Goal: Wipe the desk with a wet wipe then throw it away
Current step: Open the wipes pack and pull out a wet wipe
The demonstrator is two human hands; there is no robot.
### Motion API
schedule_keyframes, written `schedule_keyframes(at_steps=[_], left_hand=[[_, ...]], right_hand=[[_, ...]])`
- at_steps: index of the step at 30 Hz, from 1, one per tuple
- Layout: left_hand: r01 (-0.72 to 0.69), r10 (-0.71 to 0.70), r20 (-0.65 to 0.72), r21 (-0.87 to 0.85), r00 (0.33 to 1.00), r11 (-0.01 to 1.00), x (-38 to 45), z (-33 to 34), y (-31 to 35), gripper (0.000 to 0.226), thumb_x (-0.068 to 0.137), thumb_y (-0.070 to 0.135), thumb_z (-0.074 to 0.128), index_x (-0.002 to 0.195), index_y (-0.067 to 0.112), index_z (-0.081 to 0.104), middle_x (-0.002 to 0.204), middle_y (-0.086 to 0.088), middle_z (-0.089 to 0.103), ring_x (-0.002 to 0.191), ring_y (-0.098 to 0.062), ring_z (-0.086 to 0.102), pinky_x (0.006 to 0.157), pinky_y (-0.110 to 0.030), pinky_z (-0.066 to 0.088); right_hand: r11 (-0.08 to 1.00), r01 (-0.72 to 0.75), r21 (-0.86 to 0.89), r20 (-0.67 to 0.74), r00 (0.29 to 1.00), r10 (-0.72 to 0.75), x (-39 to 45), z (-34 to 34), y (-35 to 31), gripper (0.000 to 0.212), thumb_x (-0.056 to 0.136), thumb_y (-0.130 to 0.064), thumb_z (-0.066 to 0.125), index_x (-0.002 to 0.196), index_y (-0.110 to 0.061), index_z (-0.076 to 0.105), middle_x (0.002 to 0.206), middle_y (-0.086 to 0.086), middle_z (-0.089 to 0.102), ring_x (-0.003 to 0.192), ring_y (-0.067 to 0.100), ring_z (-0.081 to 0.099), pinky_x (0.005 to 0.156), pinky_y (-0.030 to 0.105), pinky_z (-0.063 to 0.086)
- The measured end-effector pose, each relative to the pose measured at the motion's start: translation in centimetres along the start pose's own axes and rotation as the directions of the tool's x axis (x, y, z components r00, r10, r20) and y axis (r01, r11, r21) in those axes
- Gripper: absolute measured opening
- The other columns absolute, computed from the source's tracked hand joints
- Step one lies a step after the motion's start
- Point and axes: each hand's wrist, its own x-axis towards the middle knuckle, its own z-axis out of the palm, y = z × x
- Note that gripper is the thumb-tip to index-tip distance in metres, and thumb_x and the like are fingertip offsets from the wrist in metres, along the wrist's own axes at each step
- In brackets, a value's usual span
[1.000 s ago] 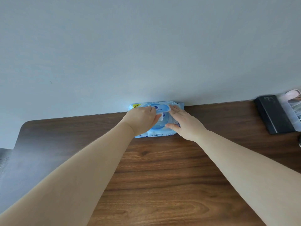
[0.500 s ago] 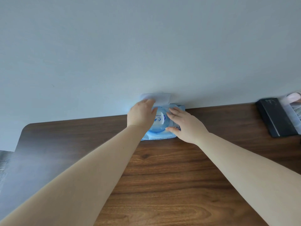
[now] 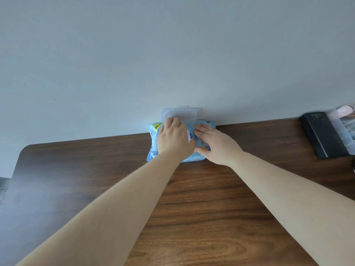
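A light-blue pack of wet wipes lies at the far edge of the dark wooden desk, against the wall. Its translucent plastic lid stands flipped up against the wall. My left hand covers the middle of the pack, fingers curled at the opening just below the lid. What the fingertips pinch is hidden. My right hand lies flat on the pack's right end, fingers spread, pressing it down.
A black flat box lies at the desk's far right, with a clear plastic case beside it. The grey wall runs directly behind the desk. The desk's rounded left corner is at the left.
The lid was shut one second ago; my left hand has flipped it up against the wall, then come down onto the opening. The right hand stayed on the pack.
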Motion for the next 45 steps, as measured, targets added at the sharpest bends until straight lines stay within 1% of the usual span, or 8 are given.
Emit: schedule_keyframes(at_steps=[5,8,11,14,17,30,39,45], left_hand=[[0.044,-0.052,-0.026,-0.263,0.998,0.964,-0.3,-0.8,-0.1,0.015,0.082,0.008,0.051,0.084,0.000,0.063,0.100,-0.008,0.058,0.108,-0.026,0.047,0.077,-0.021,0.030],[0.034,-0.088,-0.095,-0.468,0.992,0.883,-1.0,-1.9,-1.9,0.013,0.081,0.011,0.052,0.072,0.003,0.054,0.081,-0.008,0.052,0.081,-0.031,0.056,0.068,-0.031,0.041],[0.094,-0.155,-0.091,-0.477,0.984,0.874,-1.5,-3.1,-4.5,0.014,0.086,0.016,0.049,0.073,0.011,0.046,0.079,-0.004,0.051,0.075,-0.024,0.052,0.072,-0.038,0.049],[0.264,-0.279,0.019,-0.395,0.960,0.880,-1.6,-3.6,-6.7,0.012,0.088,0.012,0.046,0.078,0.007,0.048,0.079,-0.006,0.053,0.074,-0.024,0.046,0.065,-0.033,0.038],[0.385,-0.366,0.121,-0.344,0.923,0.856,-2.0,-3.1,-7.8,0.012,0.087,0.013,0.046,0.079,0.006,0.052,0.081,-0.009,0.057,0.074,-0.027,0.047,0.063,-0.032,0.036],[0.412,-0.381,0.158,-0.393,0.911,0.823,-2.2,-2.8,-8.1,0.008,0.085,0.014,0.050,0.079,0.010,0.053,0.082,-0.006,0.060,0.076,-0.024,0.049,0.065,-0.030,0.038],[0.380,-0.343,0.166,-0.335,0.925,0.862,-2.0,-3.0,-8.0,0.008,0.086,0.011,0.048,0.081,0.007,0.054,0.080,-0.007,0.058,0.073,-0.025,0.047,0.063,-0.031,0.039],[0.371,-0.329,0.183,-0.295,0.927,0.881,-2.1,-3.4,-7.9,0.015,0.085,0.009,0.047,0.089,0.001,0.059,0.084,-0.010,0.059,0.075,-0.026,0.047,0.066,-0.035,0.040]], right_hand=[[1.000,-0.008,0.003,0.001,1.000,0.008,-0.1,0.0,-0.1,0.063,0.091,-0.045,0.049,0.144,-0.018,0.028,0.155,-0.002,0.021,0.143,0.012,0.011,0.113,0.028,0.015],[0.999,-0.002,-0.039,-0.004,1.000,0.002,-0.2,-0.1,-0.2,0.060,0.093,-0.047,0.044,0.143,-0.016,0.031,0.155,0.000,0.022,0.143,0.014,0.015,0.114,0.031,0.014],[0.993,-0.013,-0.117,-0.076,0.997,0.005,0.0,-0.1,-0.6,0.052,0.095,-0.044,0.039,0.135,-0.010,0.045,0.149,0.006,0.036,0.138,0.022,0.031,0.112,0.037,0.023],[0.980,-0.003,-0.201,-0.217,0.975,-0.041,0.7,0.2,-2.0,0.032,0.093,-0.029,0.050,0.098,-0.001,0.066,0.114,0.015,0.065,0.106,0.035,0.059,0.085,0.039,0.043],[0.966,-0.020,-0.259,-0.278,0.959,-0.054,1.1,0.1,-2.9,0.023,0.082,-0.021,0.066,0.069,-0.002,0.062,0.078,0.013,0.064,0.074,0.036,0.061,0.064,0.037,0.042],[0.990,0.095,-0.104,-0.120,0.987,-0.107,4.3,-0.3,-5.1,0.021,0.091,-0.019,0.054,0.092,-0.003,0.067,0.090,0.015,0.057,0.096,0.033,0.049,0.071,0.041,0.042],[0.944,-0.084,0.319,-0.242,0.956,0.167,3.8,-0.4,-5.2,0.009,0.087,-0.007,0.053,0.082,-0.003,0.059,0.087,0.010,0.059,0.084,0.028,0.052,0.070,0.041,0.044],[0.684,-0.218,0.696,-0.217,0.844,0.490,3.0,-2.0,-5.5,0.011,0.090,-0.015,0.047,0.079,-0.014,0.049,0.080,0.003,0.057,0.084,0.032,0.060,0.077,0.044,0.051]])
